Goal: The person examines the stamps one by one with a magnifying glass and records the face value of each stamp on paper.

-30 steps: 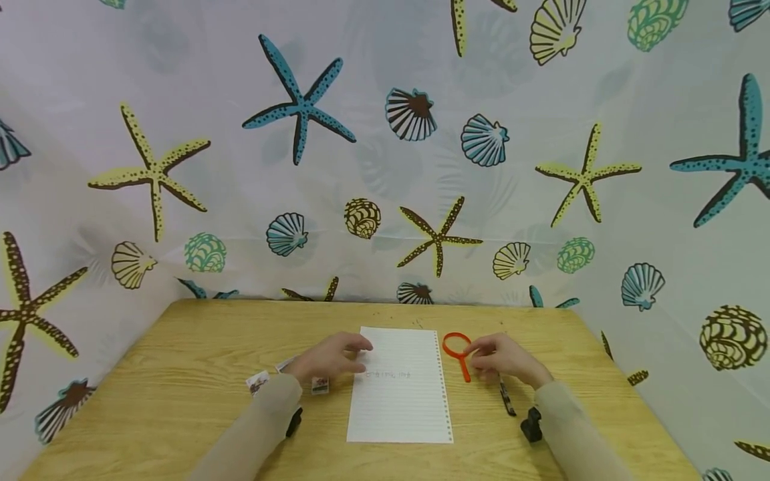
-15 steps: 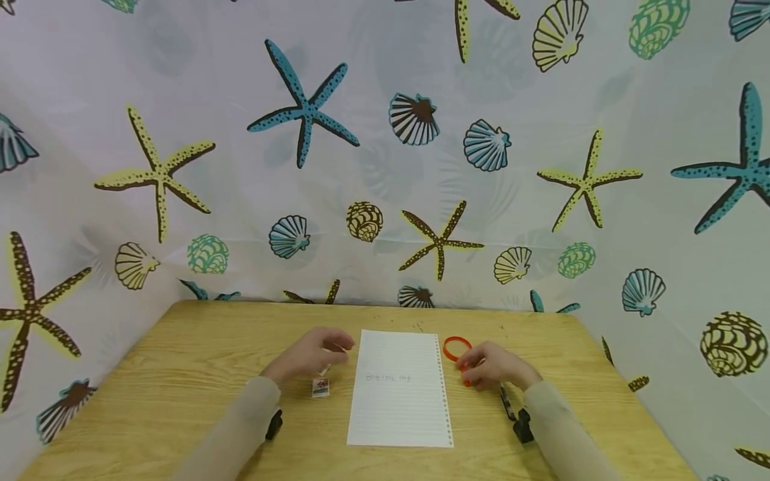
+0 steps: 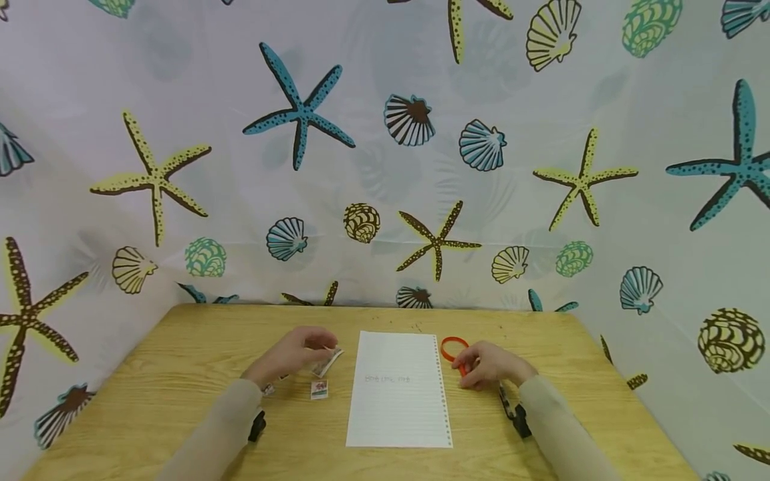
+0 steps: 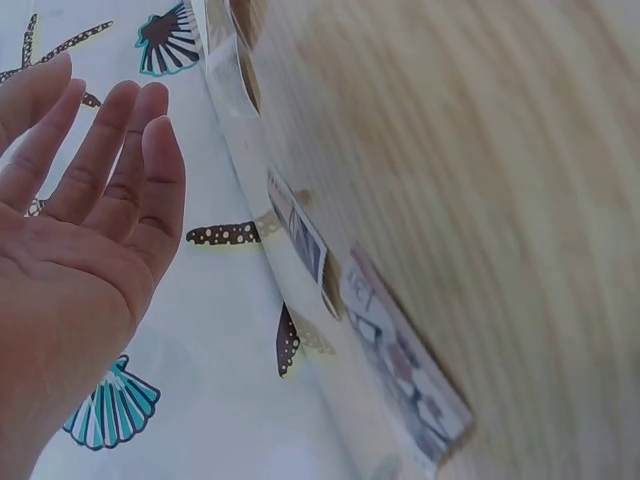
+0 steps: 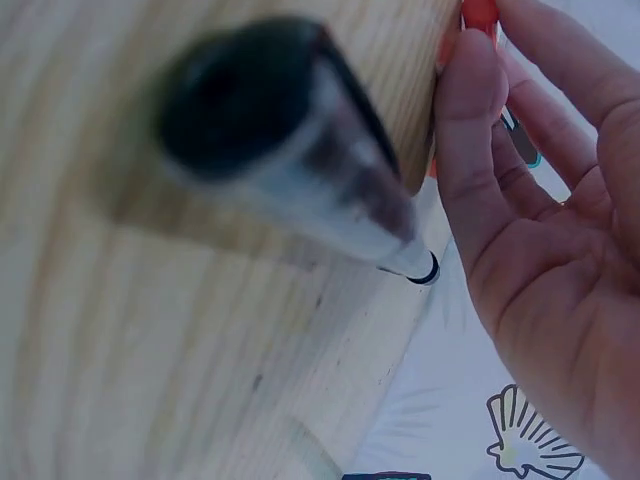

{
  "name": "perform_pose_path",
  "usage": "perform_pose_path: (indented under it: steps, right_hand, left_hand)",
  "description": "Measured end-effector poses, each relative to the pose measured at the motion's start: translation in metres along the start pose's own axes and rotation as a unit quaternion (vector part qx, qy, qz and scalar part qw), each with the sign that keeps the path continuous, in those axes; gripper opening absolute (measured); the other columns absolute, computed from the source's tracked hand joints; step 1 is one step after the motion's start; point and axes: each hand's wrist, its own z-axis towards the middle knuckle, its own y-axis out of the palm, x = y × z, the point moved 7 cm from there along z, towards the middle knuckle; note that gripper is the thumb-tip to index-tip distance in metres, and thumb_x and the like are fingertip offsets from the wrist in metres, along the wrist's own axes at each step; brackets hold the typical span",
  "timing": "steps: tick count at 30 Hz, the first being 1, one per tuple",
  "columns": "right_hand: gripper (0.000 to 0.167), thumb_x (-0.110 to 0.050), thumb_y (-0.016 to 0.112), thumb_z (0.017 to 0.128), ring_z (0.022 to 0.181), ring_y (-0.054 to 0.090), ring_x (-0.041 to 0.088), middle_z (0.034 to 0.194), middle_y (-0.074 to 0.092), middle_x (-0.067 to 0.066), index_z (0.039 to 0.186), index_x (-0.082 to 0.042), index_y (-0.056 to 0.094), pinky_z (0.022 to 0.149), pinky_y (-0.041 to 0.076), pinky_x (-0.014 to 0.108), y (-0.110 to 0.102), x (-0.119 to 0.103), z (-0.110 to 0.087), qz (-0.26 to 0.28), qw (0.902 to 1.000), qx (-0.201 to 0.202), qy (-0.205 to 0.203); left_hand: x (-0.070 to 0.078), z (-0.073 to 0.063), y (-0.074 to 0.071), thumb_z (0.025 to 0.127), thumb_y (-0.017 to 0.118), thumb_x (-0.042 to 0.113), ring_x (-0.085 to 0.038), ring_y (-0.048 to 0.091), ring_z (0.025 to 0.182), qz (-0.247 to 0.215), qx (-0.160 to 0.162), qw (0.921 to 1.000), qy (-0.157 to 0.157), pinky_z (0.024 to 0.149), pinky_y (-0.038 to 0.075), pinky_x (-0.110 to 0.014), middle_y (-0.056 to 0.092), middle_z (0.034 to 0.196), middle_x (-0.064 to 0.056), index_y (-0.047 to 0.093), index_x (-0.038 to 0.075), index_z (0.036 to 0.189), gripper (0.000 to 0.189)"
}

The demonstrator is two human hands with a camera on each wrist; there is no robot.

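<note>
My right hand (image 3: 494, 365) pinches the handle of a red magnifying glass (image 3: 442, 347) between thumb and finger; in the right wrist view a bit of the red handle (image 5: 480, 14) shows at the fingertips. My left hand (image 3: 293, 354) hovers with relaxed fingers over several small printed picture cards, holding nothing in the left wrist view. One card (image 3: 319, 390) lies flat, while another (image 3: 327, 365) shows just beyond the fingers. Partly under the left wrist, a further card (image 3: 268, 389) peeks out. Between the hands lies a sheet of lined paper (image 3: 397, 417) with faint handwriting.
A black-and-clear pen (image 3: 504, 399) lies beside the right wrist and looms large in the right wrist view. All of it rests on a wooden table (image 3: 180, 374). A cloth (image 3: 361, 174) printed with shells and starfish hangs behind and at both sides.
My left hand has drawn back leftward from the paper's edge to above the cards. My right hand has moved left and down onto the magnifying glass handle and now pinches it.
</note>
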Motion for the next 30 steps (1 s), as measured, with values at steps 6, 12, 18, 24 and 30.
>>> perform_pose_path:
  steps: [6, 12, 18, 24, 30]
  right_hand:
    - [0.035, -0.005, 0.078, 0.081, 0.066, 0.054, 0.010, 0.079, 0.062, 0.003, 0.115, -0.003, 0.070, 0.058, 0.051, 0.024, -0.003, 0.001, 0.004, -0.036, 0.9990, 0.025, 0.009]
    - [0.038, -0.001, 0.077, 0.077, 0.061, 0.052, 0.008, 0.075, 0.066, 0.003, 0.114, -0.006, 0.073, 0.054, 0.044, 0.022, -0.004, -0.002, 0.009, -0.066, 0.9966, 0.047, 0.018]
    - [0.039, 0.001, 0.074, 0.076, 0.057, 0.051, 0.008, 0.072, 0.067, 0.004, 0.114, -0.006, 0.073, 0.051, 0.040, 0.023, -0.004, -0.004, 0.008, -0.070, 0.9963, 0.049, 0.007]
    - [0.040, 0.000, 0.072, 0.078, 0.059, 0.051, 0.010, 0.076, 0.069, 0.003, 0.117, -0.005, 0.071, 0.055, 0.044, 0.025, -0.005, -0.001, 0.004, -0.030, 0.9988, 0.039, 0.000]
    - [0.044, -0.006, 0.075, 0.083, 0.061, 0.053, 0.009, 0.081, 0.071, 0.004, 0.125, -0.001, 0.065, 0.060, 0.049, 0.025, -0.008, 0.005, -0.001, 0.035, 0.9993, 0.009, 0.006]
  left_hand:
    - [0.000, -0.007, -0.010, 0.098, 0.060, 0.017, -0.027, 0.061, 0.112, 0.001, 0.000, 1.0000, 0.007, 0.095, 0.051, -0.045, 0.065, 0.123, -0.015, 0.063, 0.008, 0.124, 0.028]
    - [-0.011, -0.011, -0.016, 0.098, 0.061, 0.021, -0.027, 0.061, 0.114, -0.004, 0.004, 0.9998, -0.020, 0.095, 0.052, -0.043, 0.064, 0.126, -0.015, 0.062, 0.006, 0.127, 0.032]
    - [-0.021, -0.016, -0.022, 0.098, 0.061, 0.020, -0.028, 0.062, 0.113, -0.010, 0.007, 0.9999, -0.011, 0.091, 0.053, -0.039, 0.064, 0.125, -0.018, 0.060, 0.001, 0.128, 0.035]
    - [-0.028, -0.025, -0.031, 0.099, 0.060, 0.021, -0.028, 0.061, 0.114, -0.019, 0.011, 0.9996, -0.020, 0.092, 0.052, -0.039, 0.063, 0.127, -0.018, 0.059, 0.002, 0.129, 0.036]
    - [-0.029, -0.034, -0.038, 0.098, 0.060, 0.021, -0.030, 0.060, 0.115, -0.038, 0.015, 0.9987, -0.032, 0.093, 0.052, -0.042, 0.060, 0.129, -0.021, 0.057, 0.002, 0.131, 0.037]
